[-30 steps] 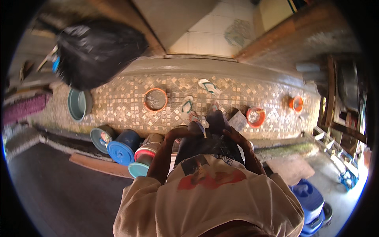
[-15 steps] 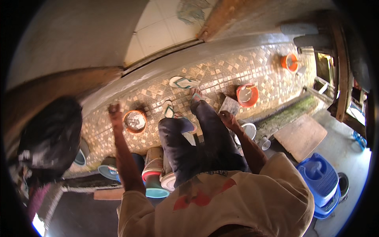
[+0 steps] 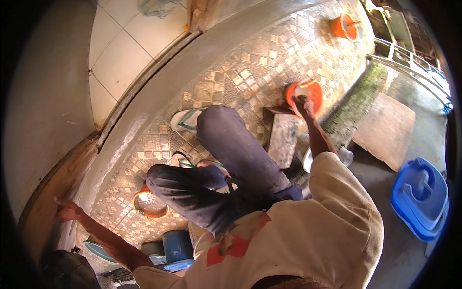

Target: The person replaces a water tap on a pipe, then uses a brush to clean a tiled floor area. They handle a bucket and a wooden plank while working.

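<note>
My right hand (image 3: 303,103) is at the near rim of an orange bucket (image 3: 317,94) with pale grey stuff in it. Its fingers look curled, and whatever they grip is hidden. Far to the left, my left hand (image 3: 70,211) is stretched out over a brown wooden board (image 3: 53,185) along the wall, a finger extended and nothing in it. I cannot tell whether it touches the wood. Between my left arm and my knee stands a second orange bucket (image 3: 150,206), also with greyish contents. A small wooden stool (image 3: 283,137) stands just left of the first bucket.
A third orange bucket (image 3: 344,28) stands at the far right on the mosaic floor (image 3: 260,50). A grey ledge (image 3: 144,115) runs along the wall. A mossy kerb (image 3: 356,103), flat board (image 3: 387,127), blue plastic container (image 3: 419,192), clear cup (image 3: 345,156) and blue pail (image 3: 178,246) lie around me.
My view and body have turned. My right hand has gone from beside the stool to the orange bucket. My left hand has swung outward, away from the other bucket, to the wooden board.
</note>
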### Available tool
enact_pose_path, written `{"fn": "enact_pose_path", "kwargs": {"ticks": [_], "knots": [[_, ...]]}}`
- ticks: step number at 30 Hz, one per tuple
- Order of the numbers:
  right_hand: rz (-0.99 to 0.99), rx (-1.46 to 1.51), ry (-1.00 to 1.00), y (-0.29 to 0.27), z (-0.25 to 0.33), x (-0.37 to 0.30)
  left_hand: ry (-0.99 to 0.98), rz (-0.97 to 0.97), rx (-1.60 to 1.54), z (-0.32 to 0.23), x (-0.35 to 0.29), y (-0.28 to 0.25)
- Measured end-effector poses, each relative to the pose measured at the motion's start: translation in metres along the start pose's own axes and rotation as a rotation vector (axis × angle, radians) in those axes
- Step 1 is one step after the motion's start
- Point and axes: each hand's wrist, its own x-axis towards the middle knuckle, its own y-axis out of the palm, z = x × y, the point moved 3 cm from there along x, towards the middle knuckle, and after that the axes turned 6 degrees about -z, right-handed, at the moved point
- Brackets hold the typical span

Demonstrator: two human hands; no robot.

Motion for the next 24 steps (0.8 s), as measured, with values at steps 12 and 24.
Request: {"fn": "enact_pose_path", "kwargs": {"ticks": [12, 24], "knots": [[0.087, -0.088, 0.091, 0.065, 0.081, 0.028, -0.448, -0.18, -0.144, 0.025, 0.072, -0.045], [0.155, -0.076, -0.073, 0.101, 0.138, 0.028, -0.166, 0.073, 0.247, 0.061, 0.07, -0.045]]}}
